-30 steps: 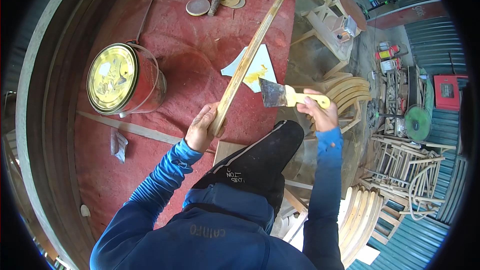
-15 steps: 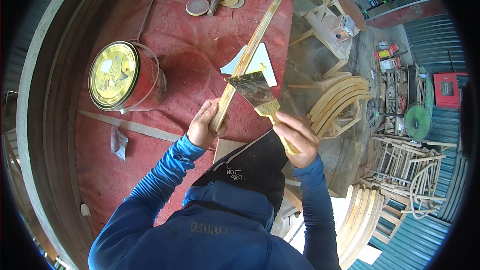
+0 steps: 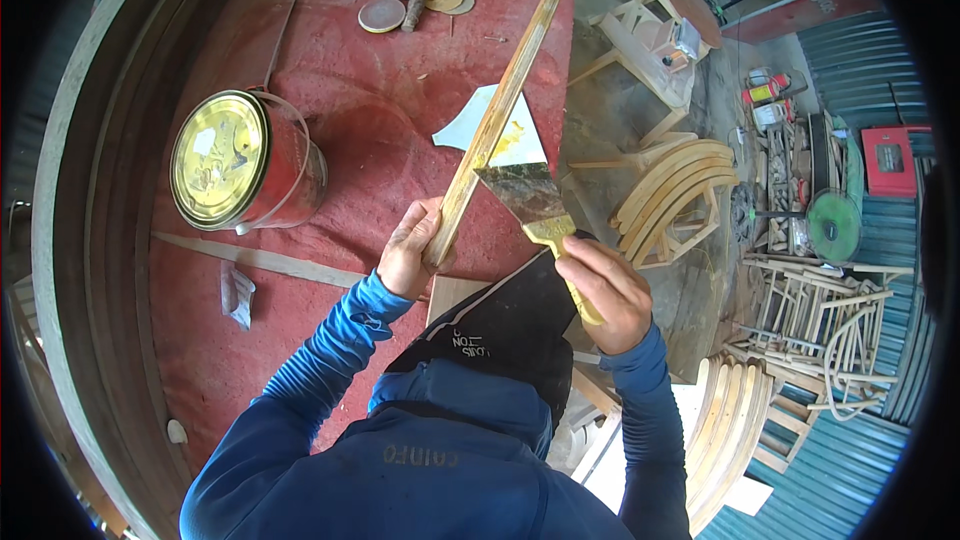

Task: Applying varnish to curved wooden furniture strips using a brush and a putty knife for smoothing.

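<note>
My left hand (image 3: 412, 248) grips the near end of a long, narrow wooden strip (image 3: 503, 100), which slants up and away to the right over the red table. Closed round the yellow handle of a putty knife (image 3: 530, 195) is my right hand (image 3: 607, 292). The knife's wide, smeared blade is tilted, its left corner at the strip's right edge; I cannot tell whether it touches. Beneath the strip lies a white flat sheet (image 3: 520, 143) with yellow putty smears, partly covered by strip and blade.
A red bucket (image 3: 290, 175) with a yellow lid stands left on the red table (image 3: 350, 120). Several round discs (image 3: 382, 15) lie at its far side, and a crumpled wrapper (image 3: 237, 295) nearer. Curved wooden pieces (image 3: 670, 185) and chair frames (image 3: 815, 325) are stacked on the right.
My right hand and the putty knife have moved slightly right and down, off the strip's face to its edge. More yellow putty on the white sheet is uncovered. The left hand keeps its grip.
</note>
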Demonstrator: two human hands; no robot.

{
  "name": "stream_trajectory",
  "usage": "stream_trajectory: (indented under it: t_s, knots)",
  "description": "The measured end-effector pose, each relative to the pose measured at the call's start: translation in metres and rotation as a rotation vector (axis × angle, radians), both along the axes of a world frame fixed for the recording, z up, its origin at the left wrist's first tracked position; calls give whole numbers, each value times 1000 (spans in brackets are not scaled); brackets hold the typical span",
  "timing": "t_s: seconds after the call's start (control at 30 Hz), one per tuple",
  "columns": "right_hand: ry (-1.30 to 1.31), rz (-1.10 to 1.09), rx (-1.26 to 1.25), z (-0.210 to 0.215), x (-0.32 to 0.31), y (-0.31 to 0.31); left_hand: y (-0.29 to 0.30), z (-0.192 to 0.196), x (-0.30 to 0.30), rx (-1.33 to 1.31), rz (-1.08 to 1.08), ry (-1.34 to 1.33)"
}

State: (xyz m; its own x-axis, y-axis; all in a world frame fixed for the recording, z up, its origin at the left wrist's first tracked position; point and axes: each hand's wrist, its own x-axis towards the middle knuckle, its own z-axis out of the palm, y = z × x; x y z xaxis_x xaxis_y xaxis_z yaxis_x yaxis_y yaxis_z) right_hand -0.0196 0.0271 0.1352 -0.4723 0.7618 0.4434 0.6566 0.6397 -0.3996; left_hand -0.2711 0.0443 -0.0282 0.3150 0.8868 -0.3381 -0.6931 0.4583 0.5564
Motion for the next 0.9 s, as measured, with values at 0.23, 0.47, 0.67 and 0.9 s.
stream_trajectory:
  t_s: [0.23, 0.47, 0.67, 0.9]
  knots:
    - [-172, -23, -36, 12, -14, -5, -2, 0, 10, 25, 0, 38]
    - [-60, -31, -205, 33, -18, -22, -4, -1, 14, -11, 34, 64]
    - [41, -199, -78, 16, -19, -6, -3, 2, 20, -24, 36, 67]
    - [-126, -61, -57, 3, -15, -27, -2, 0, 20, 18, 16, 26]
